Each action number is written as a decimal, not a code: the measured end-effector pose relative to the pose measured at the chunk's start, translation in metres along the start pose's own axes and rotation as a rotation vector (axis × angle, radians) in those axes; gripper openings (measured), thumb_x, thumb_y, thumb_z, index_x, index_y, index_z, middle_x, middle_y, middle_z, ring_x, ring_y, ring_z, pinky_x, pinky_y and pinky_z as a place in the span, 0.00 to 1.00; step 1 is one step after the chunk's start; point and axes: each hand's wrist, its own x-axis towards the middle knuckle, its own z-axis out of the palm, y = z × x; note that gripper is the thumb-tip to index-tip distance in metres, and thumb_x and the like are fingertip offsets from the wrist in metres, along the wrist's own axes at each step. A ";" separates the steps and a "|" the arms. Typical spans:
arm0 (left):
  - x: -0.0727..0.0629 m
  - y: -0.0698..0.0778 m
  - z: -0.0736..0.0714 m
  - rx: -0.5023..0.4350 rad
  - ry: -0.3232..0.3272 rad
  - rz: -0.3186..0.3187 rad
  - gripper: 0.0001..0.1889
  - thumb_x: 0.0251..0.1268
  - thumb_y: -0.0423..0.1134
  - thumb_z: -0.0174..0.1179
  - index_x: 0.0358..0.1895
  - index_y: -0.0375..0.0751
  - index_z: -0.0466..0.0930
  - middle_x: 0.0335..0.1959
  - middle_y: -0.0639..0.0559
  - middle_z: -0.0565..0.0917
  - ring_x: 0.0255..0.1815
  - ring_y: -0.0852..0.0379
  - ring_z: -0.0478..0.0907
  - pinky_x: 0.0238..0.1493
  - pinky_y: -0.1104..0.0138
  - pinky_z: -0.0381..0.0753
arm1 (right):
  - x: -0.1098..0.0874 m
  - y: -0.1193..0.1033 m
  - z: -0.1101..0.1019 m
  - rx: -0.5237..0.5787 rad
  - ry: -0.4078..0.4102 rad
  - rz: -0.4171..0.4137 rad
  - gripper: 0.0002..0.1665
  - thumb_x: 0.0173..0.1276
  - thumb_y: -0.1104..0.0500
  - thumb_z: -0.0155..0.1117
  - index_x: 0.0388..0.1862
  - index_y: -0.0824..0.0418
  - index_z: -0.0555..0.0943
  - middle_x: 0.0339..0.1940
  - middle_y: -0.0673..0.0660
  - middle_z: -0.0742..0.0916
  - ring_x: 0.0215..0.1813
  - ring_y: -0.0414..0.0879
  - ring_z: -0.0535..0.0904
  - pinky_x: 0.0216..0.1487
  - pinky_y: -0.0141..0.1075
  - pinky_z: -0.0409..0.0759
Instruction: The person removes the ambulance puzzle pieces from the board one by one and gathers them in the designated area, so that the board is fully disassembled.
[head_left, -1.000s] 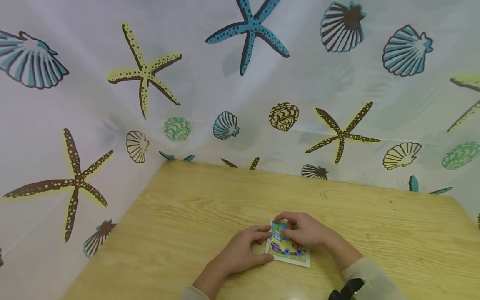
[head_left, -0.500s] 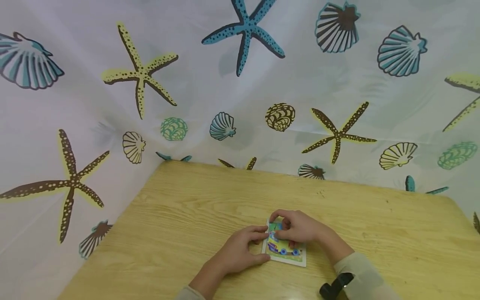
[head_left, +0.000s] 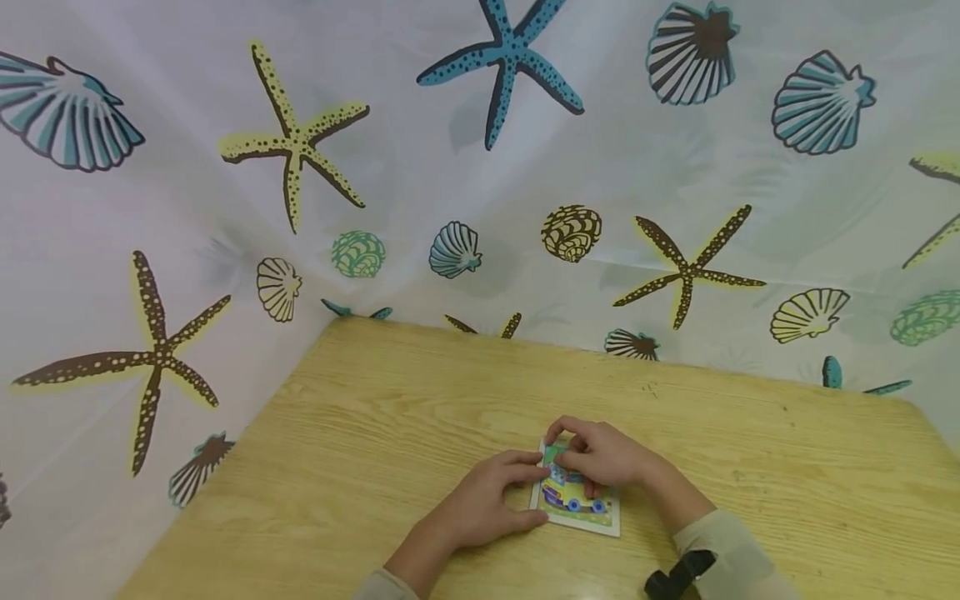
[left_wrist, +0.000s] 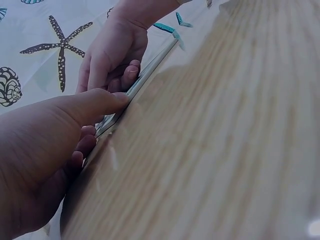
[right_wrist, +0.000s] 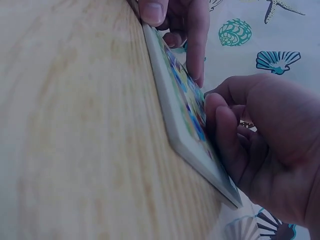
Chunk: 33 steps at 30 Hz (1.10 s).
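While the left hand (head_left: pixel 486 502) grips the left edge of the picture board (head_left: pixel 568 498), flat on the table (head_left: pixel 375 433), the right hand (head_left: pixel 611 457) curls over its face, pinch unclear. Probably light, stiff; best held by edges.

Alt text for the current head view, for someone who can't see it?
A person's left hand holds the left side of a small board picturing a vehicle, while their right hand bends over its upper part. The board lies on a wooden table; a pale sheet printed with starfish and shells rises behind.
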 end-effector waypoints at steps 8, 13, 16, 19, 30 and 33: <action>0.001 0.003 0.002 0.068 -0.022 0.030 0.29 0.66 0.53 0.64 0.67 0.44 0.76 0.75 0.53 0.68 0.76 0.47 0.63 0.73 0.48 0.68 | -0.005 0.001 0.002 0.060 0.020 -0.013 0.12 0.78 0.54 0.56 0.56 0.54 0.75 0.25 0.55 0.84 0.15 0.43 0.78 0.20 0.37 0.81; 0.001 0.002 0.003 0.035 -0.031 0.021 0.29 0.66 0.53 0.64 0.67 0.45 0.76 0.76 0.56 0.66 0.77 0.47 0.62 0.74 0.47 0.66 | -0.006 0.002 0.004 0.070 0.025 -0.027 0.14 0.77 0.54 0.58 0.57 0.55 0.74 0.25 0.56 0.84 0.15 0.43 0.77 0.20 0.37 0.81; 0.001 0.002 0.001 0.018 -0.048 0.016 0.29 0.67 0.53 0.64 0.68 0.46 0.75 0.77 0.55 0.65 0.77 0.46 0.60 0.74 0.46 0.65 | -0.007 0.004 0.005 0.072 0.047 -0.025 0.15 0.76 0.54 0.59 0.58 0.56 0.74 0.24 0.56 0.83 0.15 0.43 0.77 0.19 0.36 0.81; 0.000 0.003 0.001 0.010 -0.064 0.010 0.30 0.67 0.53 0.64 0.69 0.45 0.73 0.77 0.55 0.64 0.78 0.45 0.59 0.75 0.45 0.64 | -0.008 0.005 0.007 0.082 0.087 -0.020 0.15 0.76 0.54 0.60 0.57 0.58 0.75 0.25 0.55 0.83 0.15 0.42 0.77 0.19 0.36 0.80; 0.002 0.005 0.002 0.049 -0.039 -0.017 0.31 0.66 0.55 0.64 0.69 0.48 0.74 0.77 0.55 0.65 0.78 0.47 0.59 0.75 0.47 0.63 | -0.019 -0.001 -0.002 0.177 0.218 0.041 0.11 0.74 0.55 0.62 0.45 0.63 0.81 0.39 0.57 0.83 0.31 0.43 0.82 0.32 0.32 0.82; 0.001 0.005 0.001 0.057 -0.027 -0.023 0.30 0.65 0.54 0.65 0.68 0.48 0.75 0.76 0.56 0.65 0.78 0.47 0.60 0.75 0.47 0.63 | -0.022 -0.003 -0.004 0.222 0.214 0.063 0.13 0.74 0.55 0.62 0.46 0.65 0.82 0.41 0.59 0.85 0.35 0.44 0.83 0.36 0.32 0.83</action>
